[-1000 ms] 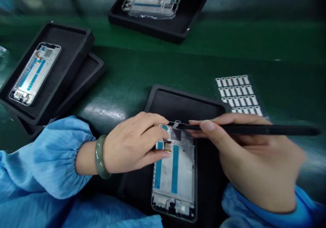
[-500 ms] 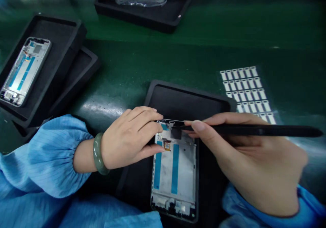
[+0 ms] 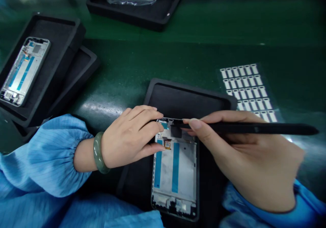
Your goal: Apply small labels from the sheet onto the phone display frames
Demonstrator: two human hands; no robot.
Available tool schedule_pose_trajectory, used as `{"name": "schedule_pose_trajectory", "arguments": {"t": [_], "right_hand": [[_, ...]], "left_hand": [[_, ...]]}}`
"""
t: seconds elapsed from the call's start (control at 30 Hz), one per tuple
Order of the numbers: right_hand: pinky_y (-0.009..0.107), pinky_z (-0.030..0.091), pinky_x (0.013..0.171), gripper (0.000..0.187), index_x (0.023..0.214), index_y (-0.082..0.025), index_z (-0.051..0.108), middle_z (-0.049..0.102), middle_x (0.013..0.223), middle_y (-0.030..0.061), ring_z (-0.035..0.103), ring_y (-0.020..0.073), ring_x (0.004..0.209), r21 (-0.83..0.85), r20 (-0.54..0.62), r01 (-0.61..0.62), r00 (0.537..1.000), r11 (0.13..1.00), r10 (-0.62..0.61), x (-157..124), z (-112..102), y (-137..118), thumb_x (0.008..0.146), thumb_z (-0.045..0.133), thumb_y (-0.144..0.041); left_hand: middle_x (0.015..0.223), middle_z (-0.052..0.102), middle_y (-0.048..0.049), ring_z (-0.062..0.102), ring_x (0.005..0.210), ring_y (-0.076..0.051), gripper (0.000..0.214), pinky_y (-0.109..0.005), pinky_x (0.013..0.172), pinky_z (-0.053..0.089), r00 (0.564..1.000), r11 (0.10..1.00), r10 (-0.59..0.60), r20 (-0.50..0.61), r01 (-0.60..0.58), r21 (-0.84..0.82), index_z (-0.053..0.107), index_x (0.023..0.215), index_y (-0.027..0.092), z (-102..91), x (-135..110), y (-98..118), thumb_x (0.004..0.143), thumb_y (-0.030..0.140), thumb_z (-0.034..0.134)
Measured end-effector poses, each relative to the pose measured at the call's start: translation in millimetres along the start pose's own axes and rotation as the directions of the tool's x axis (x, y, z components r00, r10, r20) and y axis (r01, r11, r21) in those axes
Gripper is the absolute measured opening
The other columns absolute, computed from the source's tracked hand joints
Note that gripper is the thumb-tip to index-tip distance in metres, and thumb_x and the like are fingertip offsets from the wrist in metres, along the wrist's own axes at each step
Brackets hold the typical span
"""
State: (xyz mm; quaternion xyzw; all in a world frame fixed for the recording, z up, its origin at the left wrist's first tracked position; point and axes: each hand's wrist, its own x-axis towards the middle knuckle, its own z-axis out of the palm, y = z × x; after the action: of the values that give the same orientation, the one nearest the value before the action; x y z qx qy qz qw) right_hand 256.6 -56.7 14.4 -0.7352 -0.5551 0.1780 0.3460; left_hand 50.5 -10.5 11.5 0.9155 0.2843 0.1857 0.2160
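Observation:
A silver phone frame [image 3: 187, 173] with blue strips and a small flex connector lies in a black foam tray [image 3: 188, 94] in front of me. My left hand [image 3: 132, 136], with a green bangle at the wrist, holds the frame's upper left edge; the fingertips press there and the thumb rests near the connector. Between thumb and fingers, my right hand [image 3: 244, 153] pinches black tweezers [image 3: 267, 128], held almost level. Their thin tip points left and reaches the top part of the frame, beside a dark square patch. Whether the tip touches or grips anything is too small to tell.
Stacked black trays [image 3: 59, 55] stand at the left, the top one carrying another phone frame [image 3: 38, 60]. A further tray [image 3: 132, 16] with a frame in clear film sits at the back. A sheet of small white stickers [image 3: 247, 94] lies at the right on the green table [image 3: 122, 68].
The tweezers and my right hand have shifted slightly left and up, so the tip is further over the frame's top. My left hand stays nearly in place.

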Motion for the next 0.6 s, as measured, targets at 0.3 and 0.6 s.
{"name": "schedule_pose_trajectory", "arguments": {"t": [0.3,0.6], "right_hand": [[0.027,0.046,0.046,0.03,0.077,-0.025,0.066,0.069,0.07,-0.0034,0.065,0.0134,0.056,-0.042,-0.006,0.004,1.0,0.999,-0.004,-0.3,-0.1,1.3,0.079,0.067,-0.055],[0.029,0.059,0.055,0.009,0.079,-0.025,0.067,0.072,0.079,0.0003,0.071,0.0171,0.069,0.091,-0.129,0.185,0.977,0.978,-0.173,1.7,1.2,2.3,0.079,0.074,-0.03]], "left_hand": [[0.121,0.061,-0.0127,0.053,0.122,-0.03,0.029,-0.046,0.092,0.052,0.997,0.992,0.03,0.076,-0.039,0.121,0.059,0.116,0.018,-2.0,1.0,2.3,0.097,0.039,0.053],[0.124,0.06,-0.0153,0.052,0.123,-0.03,0.031,-0.04,0.084,0.051,0.991,0.967,0.032,0.129,-0.064,0.248,0.056,0.124,0.015,-3.7,2.2,8.6,0.1,0.03,0.043]]}}
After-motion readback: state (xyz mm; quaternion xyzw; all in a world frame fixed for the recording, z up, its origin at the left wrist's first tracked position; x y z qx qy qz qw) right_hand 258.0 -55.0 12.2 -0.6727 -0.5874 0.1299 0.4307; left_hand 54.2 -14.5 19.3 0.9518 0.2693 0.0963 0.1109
